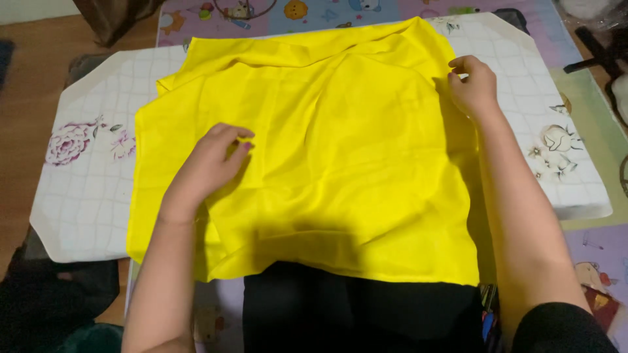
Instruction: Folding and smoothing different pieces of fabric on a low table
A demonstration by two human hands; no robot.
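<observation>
Two hands work the yellow cloth (340, 150) on the desk (91, 196): left hand (212, 160) presses flat, fingers loosely curled; right hand (472, 84) pinches its far edge. Smoothing outward from the middle should clear wrinkles best.

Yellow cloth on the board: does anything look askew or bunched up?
Yes. The yellow cloth lies crooked: its upper left corner is folded over in wrinkles and its near edge overhangs the white board. The left hand presses its middle; the right hand pinches its right edge.
</observation>
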